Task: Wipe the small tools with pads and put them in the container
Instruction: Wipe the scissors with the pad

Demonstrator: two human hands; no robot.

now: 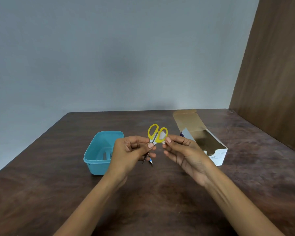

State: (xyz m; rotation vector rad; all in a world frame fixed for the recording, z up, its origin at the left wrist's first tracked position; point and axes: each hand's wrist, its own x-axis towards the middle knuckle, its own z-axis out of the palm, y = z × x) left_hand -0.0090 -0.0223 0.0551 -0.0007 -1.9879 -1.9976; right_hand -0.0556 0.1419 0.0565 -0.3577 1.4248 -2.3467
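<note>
Two yellow-handled scissors (156,136) loops upward.

1. Bare counter (160,193) lies open across the lower frame.
2. The blue container (99,153) blocks centre-left; its top is open.
3. The open cardboard box (199,133) and brown wall panel (272,74) hem the right.

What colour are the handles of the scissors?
Yellow. The scissors show best in the head view, held up by the left hand.

One pair of scissors (156,134), one blue container (99,150), one open cardboard box (199,133), two hands.
</note>
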